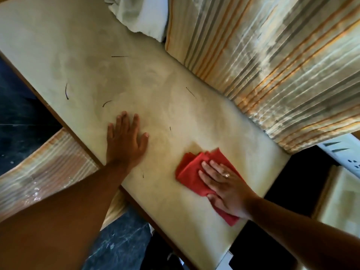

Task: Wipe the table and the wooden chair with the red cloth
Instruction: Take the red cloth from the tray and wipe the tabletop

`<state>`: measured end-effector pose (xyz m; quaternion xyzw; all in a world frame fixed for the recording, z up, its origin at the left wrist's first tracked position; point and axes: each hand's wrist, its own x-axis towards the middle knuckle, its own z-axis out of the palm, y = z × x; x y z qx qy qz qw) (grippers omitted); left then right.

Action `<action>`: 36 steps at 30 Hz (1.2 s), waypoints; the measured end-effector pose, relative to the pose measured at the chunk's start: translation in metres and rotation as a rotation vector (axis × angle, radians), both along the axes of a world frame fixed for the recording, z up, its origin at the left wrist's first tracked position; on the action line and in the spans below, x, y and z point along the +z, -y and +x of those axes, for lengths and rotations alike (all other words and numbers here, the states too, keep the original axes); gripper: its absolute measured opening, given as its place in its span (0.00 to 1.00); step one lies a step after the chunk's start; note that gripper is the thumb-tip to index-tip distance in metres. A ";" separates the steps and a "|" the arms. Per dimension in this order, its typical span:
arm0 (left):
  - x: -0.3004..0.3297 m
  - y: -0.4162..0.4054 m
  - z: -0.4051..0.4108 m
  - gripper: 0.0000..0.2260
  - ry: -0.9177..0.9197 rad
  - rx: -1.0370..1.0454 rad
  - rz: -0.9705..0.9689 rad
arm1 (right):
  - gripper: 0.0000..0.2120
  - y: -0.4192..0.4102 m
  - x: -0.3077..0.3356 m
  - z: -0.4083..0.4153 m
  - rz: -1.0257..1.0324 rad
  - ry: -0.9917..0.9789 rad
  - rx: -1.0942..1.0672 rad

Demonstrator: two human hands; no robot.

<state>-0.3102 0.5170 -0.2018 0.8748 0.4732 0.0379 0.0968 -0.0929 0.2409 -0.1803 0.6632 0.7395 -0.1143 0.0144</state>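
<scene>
The table [81, 55] has a pale cream top with a dark wooden edge and runs diagonally across the view. A folded red cloth [191, 170] lies flat on it near the right end. My right hand [224, 184] presses down on the cloth with fingers spread, a ring on one finger. My left hand [124, 141] rests flat on the bare tabletop to the left of the cloth, fingers apart, holding nothing. Several thin dark hairs or marks lie on the top. No wooden chair is clearly in view.
A striped curtain [282, 65] hangs along the table's far side. A white bundle of fabric [140, 14] sits at the far end. Striped fabric [44, 172] hangs below the near edge over a dark floor [19, 106]. A white object [342, 154] stands at right.
</scene>
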 end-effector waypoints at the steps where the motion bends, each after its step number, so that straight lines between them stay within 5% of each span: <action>1: 0.000 -0.001 0.000 0.31 -0.004 0.001 0.003 | 0.30 -0.003 0.003 0.025 0.018 0.047 -0.055; 6: -0.002 0.000 0.001 0.31 -0.019 0.009 0.008 | 0.24 -0.051 0.011 0.040 0.126 0.026 -0.569; 9: 0.000 0.001 0.001 0.32 -0.023 0.009 -0.003 | 0.27 -0.003 -0.003 -0.032 0.044 -0.038 -0.167; 12: 0.002 0.004 0.002 0.32 -0.040 0.007 -0.004 | 0.28 0.019 0.004 -0.019 -0.054 -0.134 0.110; 20: 0.006 0.005 0.002 0.31 -0.064 0.011 -0.027 | 0.31 -0.137 0.005 0.096 -0.030 0.075 -0.548; 26: 0.006 0.004 0.004 0.32 -0.097 0.011 -0.010 | 0.29 -0.263 0.006 0.041 0.001 0.040 -0.482; 30: 0.008 0.007 0.001 0.31 -0.095 -0.006 -0.025 | 0.30 -0.210 0.005 0.005 -0.085 -0.049 -0.221; 36: 0.004 0.002 0.002 0.33 -0.065 -0.033 -0.059 | 0.27 -0.216 0.012 0.085 0.000 0.040 -0.647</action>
